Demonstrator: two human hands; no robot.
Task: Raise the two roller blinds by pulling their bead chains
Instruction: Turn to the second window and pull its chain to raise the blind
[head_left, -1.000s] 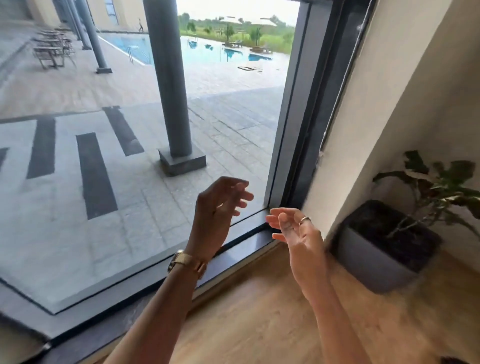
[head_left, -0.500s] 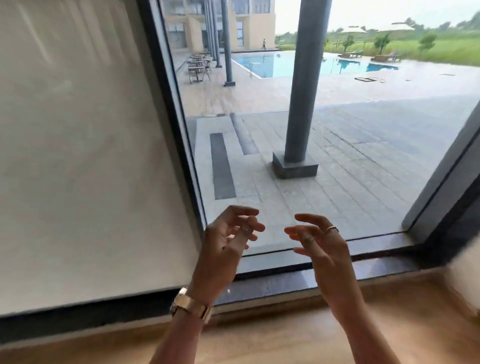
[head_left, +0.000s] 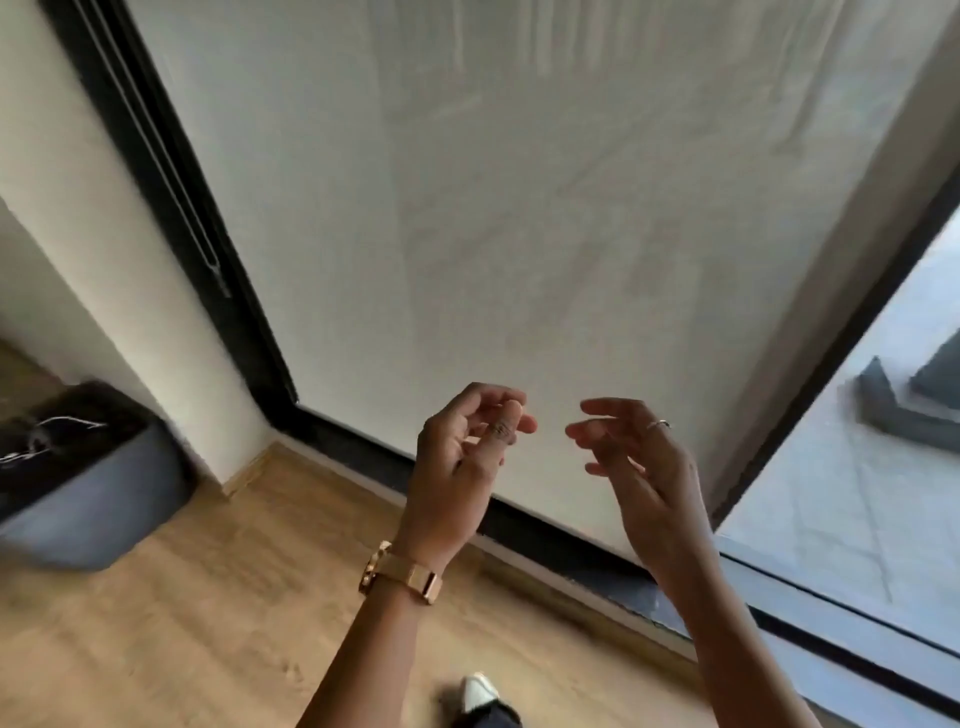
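Note:
A pale roller blind (head_left: 493, 208) hangs fully lowered over the left window pane and fills most of the view. Its bead chain (head_left: 171, 171) hangs along the dark frame at the left edge, ending in a small weight. My left hand (head_left: 462, 457), with a gold watch on the wrist, is raised in front of the blind's lower part with curled fingers holding nothing. My right hand (head_left: 639, 467), wearing a ring, is beside it, fingers apart and empty. Both hands are well to the right of the chain. The pane at the far right (head_left: 857, 493) is uncovered.
A grey square planter (head_left: 88, 499) stands on the wooden floor (head_left: 182, 623) in the left corner, below the chain. A white wall (head_left: 62, 208) borders the window frame on the left. A shoe tip (head_left: 478, 691) shows at the bottom.
The view has swung left from the uncovered right pane to the lowered left blind. Both hands stay raised and empty in front of me.

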